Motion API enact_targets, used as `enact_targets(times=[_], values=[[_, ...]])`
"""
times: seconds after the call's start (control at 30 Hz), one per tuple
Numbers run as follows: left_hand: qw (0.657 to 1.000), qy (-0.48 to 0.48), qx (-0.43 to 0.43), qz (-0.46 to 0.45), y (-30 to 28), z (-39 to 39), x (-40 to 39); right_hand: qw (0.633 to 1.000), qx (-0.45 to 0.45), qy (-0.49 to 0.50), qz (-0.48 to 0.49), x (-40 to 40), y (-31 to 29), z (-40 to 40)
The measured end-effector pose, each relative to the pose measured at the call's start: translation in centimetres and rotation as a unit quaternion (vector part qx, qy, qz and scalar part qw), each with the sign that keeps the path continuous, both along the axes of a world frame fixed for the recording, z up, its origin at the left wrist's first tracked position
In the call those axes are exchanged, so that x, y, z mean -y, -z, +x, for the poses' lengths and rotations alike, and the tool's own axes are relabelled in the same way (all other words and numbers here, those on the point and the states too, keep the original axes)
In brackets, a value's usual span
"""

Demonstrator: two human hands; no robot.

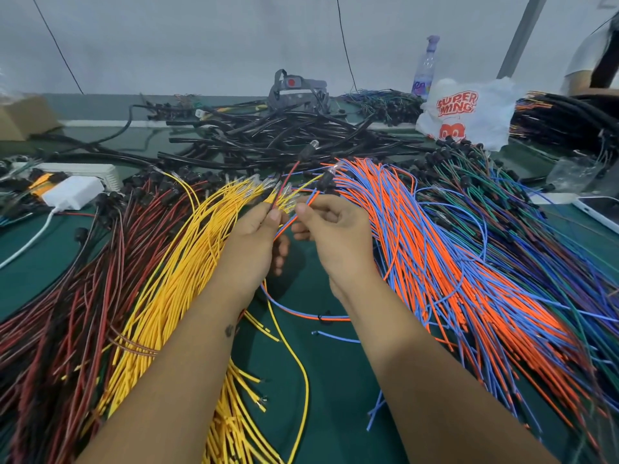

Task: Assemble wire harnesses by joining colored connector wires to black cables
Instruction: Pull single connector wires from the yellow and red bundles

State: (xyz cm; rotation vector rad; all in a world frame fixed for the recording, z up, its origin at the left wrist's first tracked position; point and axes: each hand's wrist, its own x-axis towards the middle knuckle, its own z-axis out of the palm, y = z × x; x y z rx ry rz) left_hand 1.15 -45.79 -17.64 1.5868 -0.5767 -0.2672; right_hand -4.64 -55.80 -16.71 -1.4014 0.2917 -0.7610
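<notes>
My left hand (256,236) pinches a small bunch of wires, with a red wire (290,175) and a yellow one rising from its fingertips. My right hand (331,229) grips an orange-and-blue wire pair (313,195) close beside it. That pair loops down across the green mat (321,370) below my wrists. A yellow wire bundle (174,272) fans out on the left and an orange-and-blue bundle (435,256) on the right. The heap of black cables (284,135) lies behind both hands.
Red-and-black wires (67,313) cover the far left; blue, green and purple wires (536,229) the far right. A white charger (72,192) sits at left, a plastic bag (469,112) and bottle (425,72) at back right. A headset (294,88) lies at the back. A person's arm (596,55) shows top right.
</notes>
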Motion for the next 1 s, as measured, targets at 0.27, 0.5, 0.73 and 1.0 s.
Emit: enact_targets(times=[0.27, 0.5, 0.73, 1.0], values=[[0.990, 0.097, -0.087, -0.053, -0.2, -0.2, 0.0, 0.989, 0.051, -0.008, 0.138, 0.4, -0.4, -0.2], [0.988, 0.116, -0.098, -0.002, -0.4, -0.5, 0.1, 0.993, 0.063, 0.034, 0.093, 0.8, -0.5, -0.2], [0.995, 0.049, -0.091, -0.008, -0.6, -0.5, 0.4, 1.000, -0.012, -0.025, -0.008, -0.7, 1.0, 1.1], [0.942, -0.030, -0.249, -0.221, -5.6, 3.1, -0.7, 0.952, -0.158, -0.259, 0.034, -4.9, 0.2, 1.6]])
